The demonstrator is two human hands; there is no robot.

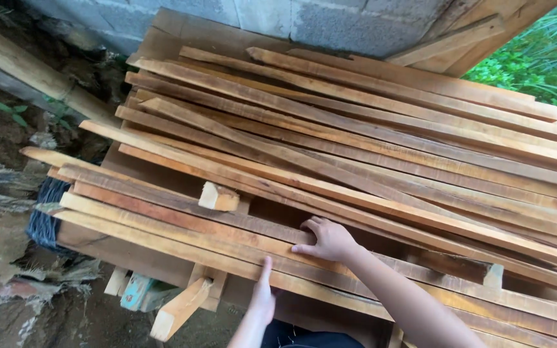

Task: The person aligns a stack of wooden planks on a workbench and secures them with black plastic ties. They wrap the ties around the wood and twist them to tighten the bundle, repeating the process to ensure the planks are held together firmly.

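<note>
Left hand (pixel 262 298) flat, right hand (pixel 329 240) curled, both on wooden slats (pixel 240 240).

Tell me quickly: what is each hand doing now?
Left hand: open, flat on the near edge of a wooden slat.
Right hand: fingers curled on the slats, holding nothing.

A loose stack of long wooden slats (pixel 356 154) lies slanted across a desk (pixel 182 32) set against a grey block wall (pixel 278 16) — green plants (pixel 543 58) show at the upper right. The right hand (pixel 330 240) rests palm-down, fingers curled over the edge of a slat near the front, while the left hand (pixel 262 296) lies flat on the frontmost slat (pixel 162 235), forefinger stretched out. A short offcut block (pixel 218 196) sits on the slats to the left — bare dirt (pixel 8 303) lies beyond.
</note>
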